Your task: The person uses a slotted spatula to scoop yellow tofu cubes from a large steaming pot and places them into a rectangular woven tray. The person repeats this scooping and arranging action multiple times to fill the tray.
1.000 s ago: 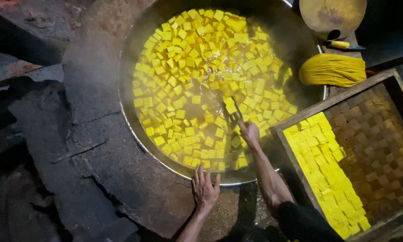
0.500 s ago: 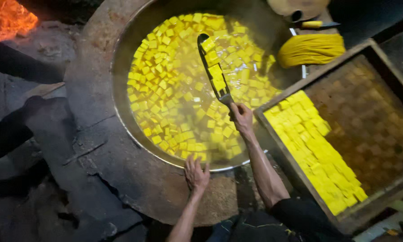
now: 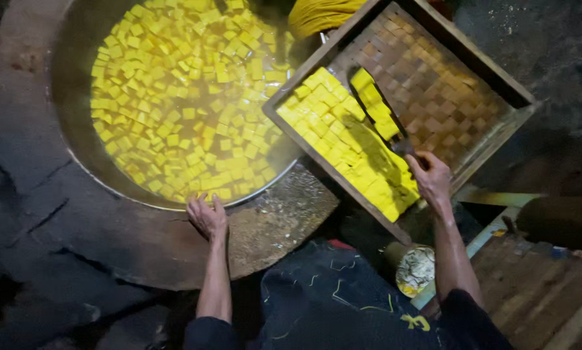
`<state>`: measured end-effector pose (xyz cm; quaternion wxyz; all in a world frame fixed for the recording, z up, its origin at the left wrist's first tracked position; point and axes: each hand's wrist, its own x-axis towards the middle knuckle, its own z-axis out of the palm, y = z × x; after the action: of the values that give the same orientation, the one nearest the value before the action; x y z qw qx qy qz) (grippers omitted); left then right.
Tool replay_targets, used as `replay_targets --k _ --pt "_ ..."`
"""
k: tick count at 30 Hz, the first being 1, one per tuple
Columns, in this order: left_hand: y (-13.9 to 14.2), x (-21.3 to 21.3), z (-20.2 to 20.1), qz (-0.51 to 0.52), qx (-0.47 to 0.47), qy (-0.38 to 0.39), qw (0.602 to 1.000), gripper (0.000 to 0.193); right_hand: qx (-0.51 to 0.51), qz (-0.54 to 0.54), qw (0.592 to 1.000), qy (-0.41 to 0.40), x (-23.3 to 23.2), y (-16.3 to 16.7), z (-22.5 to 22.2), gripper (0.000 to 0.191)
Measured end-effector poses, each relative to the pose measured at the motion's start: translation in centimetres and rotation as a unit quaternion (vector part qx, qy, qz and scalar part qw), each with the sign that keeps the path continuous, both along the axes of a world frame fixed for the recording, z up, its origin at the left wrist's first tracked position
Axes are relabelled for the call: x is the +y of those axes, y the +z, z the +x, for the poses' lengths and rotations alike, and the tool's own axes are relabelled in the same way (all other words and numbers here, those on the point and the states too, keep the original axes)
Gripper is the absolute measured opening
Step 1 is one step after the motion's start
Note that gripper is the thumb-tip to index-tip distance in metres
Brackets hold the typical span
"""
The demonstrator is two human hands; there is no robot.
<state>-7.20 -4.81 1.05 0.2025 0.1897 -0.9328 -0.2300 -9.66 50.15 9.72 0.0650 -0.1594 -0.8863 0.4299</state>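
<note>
My right hand (image 3: 429, 177) grips the handle of a long flat scoop (image 3: 381, 116) that carries a row of yellow cubes over a wooden tray (image 3: 472, 55) with a woven bottom. Yellow cubes (image 3: 342, 139) lie packed along the tray's left side. My left hand (image 3: 206, 217) rests open, fingers spread, on the rim of a large round pan (image 3: 77, 149) full of liquid with many floating yellow cubes (image 3: 181, 97).
The pan sits in a dark, rough stone surround (image 3: 70, 240). A yellow cloth bundle (image 3: 320, 14) lies at the tray's far corner. A small round container (image 3: 415, 269) and wooden boards (image 3: 543, 285) are at the lower right.
My right hand has swung the loaded scoop from over the pan to the right, above the tray. My left hand stays on the pan's rim. The view has shifted.
</note>
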Motion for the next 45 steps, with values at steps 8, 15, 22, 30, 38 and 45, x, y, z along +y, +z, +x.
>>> replay_targets --k 8,15,22,30,38,45 --pt "0.9 12.7 1.1 0.051 0.028 -0.057 0.997 0.030 0.021 0.141 0.988 0.051 10.0 -1.3 3.5 0.035" --pt "2.2 16.7 3.4 0.100 0.018 -0.070 0.992 0.031 0.101 0.332 0.934 0.085 9.7 -3.2 4.2 0.032" --pt "0.9 15.2 5.8 0.127 -0.010 -0.020 0.992 0.033 0.082 0.344 0.929 0.107 9.3 -3.8 6.9 0.027" --pt "0.4 10.1 7.2 0.051 0.041 0.025 0.998 0.027 0.042 0.331 0.941 0.060 10.4 -2.1 14.2 0.030" --pt "2.6 0.9 5.2 0.036 0.066 0.034 0.997 0.030 0.162 -0.089 0.982 -0.043 -7.6 -2.4 6.7 0.028" --pt "2.5 -5.2 0.9 -0.016 0.001 -0.070 0.997 0.047 0.119 -0.177 0.954 0.209 -33.7 -4.0 -4.4 0.028"
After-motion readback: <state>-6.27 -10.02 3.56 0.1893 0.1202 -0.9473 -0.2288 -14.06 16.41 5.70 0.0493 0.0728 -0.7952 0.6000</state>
